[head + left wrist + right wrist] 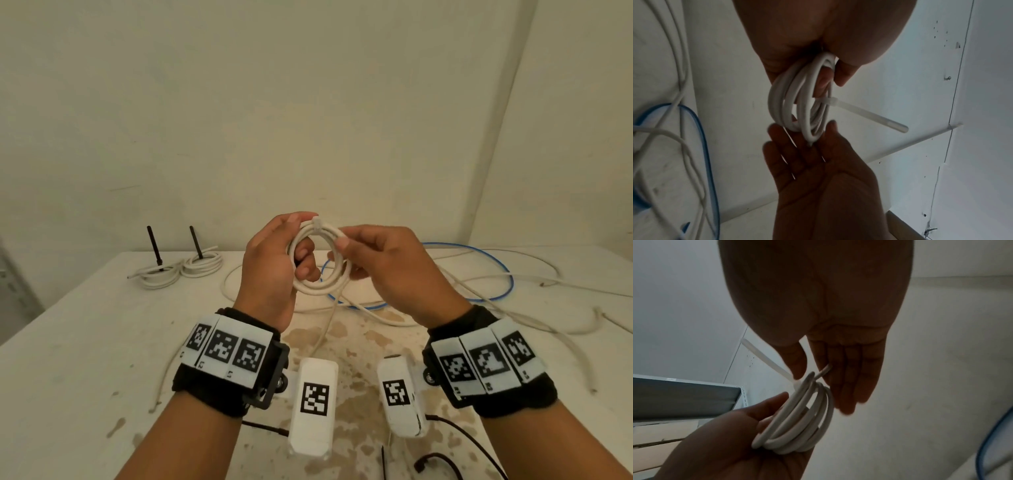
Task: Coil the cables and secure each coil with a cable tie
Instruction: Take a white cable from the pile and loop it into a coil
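Note:
A white cable coil [310, 288] is held up above the table between both hands. My left hand [301, 240] grips its left side, thumb on top and fingers curled through the ring. My right hand [342, 257] pinches the right side between thumb and fingers. A white cable tie [315, 222] wraps the top of the coil. In the left wrist view the coil [797, 100] shows the tie's long tail [869, 115] sticking out sideways. The right wrist view shows the same tail [766, 358] and a cut cable end [824, 371] by my thumb.
Two tied white coils [161, 275] [202, 265] lie at the table's back left, each with a black tie tail standing up. A blue cable [479, 298] and loose white cables [565, 284] sprawl at the right. The stained white table [85, 342] meets a wall behind.

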